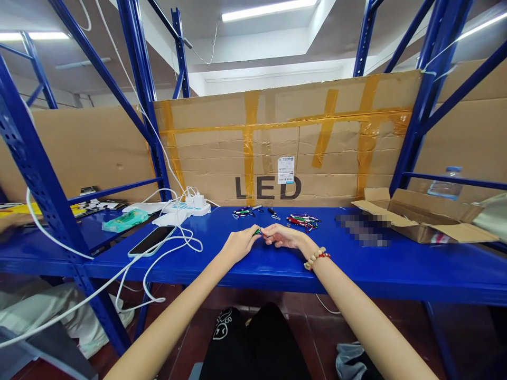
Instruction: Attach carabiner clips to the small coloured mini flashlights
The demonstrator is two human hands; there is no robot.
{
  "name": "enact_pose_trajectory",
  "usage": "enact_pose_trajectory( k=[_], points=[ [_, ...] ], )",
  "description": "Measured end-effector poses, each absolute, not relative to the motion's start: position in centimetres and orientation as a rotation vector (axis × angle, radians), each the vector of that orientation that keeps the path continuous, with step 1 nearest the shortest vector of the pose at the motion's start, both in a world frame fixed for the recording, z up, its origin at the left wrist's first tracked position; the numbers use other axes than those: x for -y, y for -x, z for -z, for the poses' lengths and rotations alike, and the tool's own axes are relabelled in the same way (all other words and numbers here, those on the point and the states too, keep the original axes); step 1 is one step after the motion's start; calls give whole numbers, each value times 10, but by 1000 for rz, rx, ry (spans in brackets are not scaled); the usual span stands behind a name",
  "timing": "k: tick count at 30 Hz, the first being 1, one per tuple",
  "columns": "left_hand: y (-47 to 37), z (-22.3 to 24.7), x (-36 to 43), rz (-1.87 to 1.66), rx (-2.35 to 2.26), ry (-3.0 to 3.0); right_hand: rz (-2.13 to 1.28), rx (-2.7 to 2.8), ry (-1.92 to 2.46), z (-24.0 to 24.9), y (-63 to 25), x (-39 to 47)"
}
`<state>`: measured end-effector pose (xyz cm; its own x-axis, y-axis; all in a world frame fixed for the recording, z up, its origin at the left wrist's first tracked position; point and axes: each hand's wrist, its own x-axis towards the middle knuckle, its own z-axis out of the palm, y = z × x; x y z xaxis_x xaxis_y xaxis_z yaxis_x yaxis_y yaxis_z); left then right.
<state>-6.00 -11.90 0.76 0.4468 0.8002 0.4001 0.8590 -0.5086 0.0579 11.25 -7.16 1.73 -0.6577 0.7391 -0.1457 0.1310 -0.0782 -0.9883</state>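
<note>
My left hand (241, 245) is closed over the blue tabletop, its thumb and fingertips pinching a small shiny green piece (257, 231). Opposite it, the fingertips of my right hand (282, 236) are pinched at the other end of this piece; its remaining fingers curl loosely. Most of the piece is hidden by fingers, so its kind is unclear. Beyond my hands lies a pile of small coloured metallic pieces with clips (247, 211). Farther right is another pile of red, green and purple slim pieces (304, 221). A small black piece (271, 211) lies between the piles.
A phone (152, 241) and looping white cables (186, 237) lie to the left, by a power strip (190, 207). An open cardboard box (420, 216) stands right. Blue rack posts (148, 105) and a cardboard panel (214, 153) bound the table. Another person's hand (10, 221) shows far left.
</note>
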Motion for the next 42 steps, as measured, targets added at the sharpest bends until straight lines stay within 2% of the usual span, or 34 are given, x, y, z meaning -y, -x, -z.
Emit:
enact_pose_trajectory(
  k=[10, 19, 27, 42],
  points=[
    [58, -9, 120, 656, 1560, 2468, -1779, 1785, 892, -14, -112, 71],
    [58, -10, 120, 556, 1615, 2447, -1757, 1836, 908, -12, -114, 70],
    [57, -11, 120, 421, 1575, 2541, -1866, 1777, 878, -14, -118, 69],
    [58, -14, 123, 491, 1570, 2546, -2076, 1679, 785, -6, -122, 54]
  ],
)
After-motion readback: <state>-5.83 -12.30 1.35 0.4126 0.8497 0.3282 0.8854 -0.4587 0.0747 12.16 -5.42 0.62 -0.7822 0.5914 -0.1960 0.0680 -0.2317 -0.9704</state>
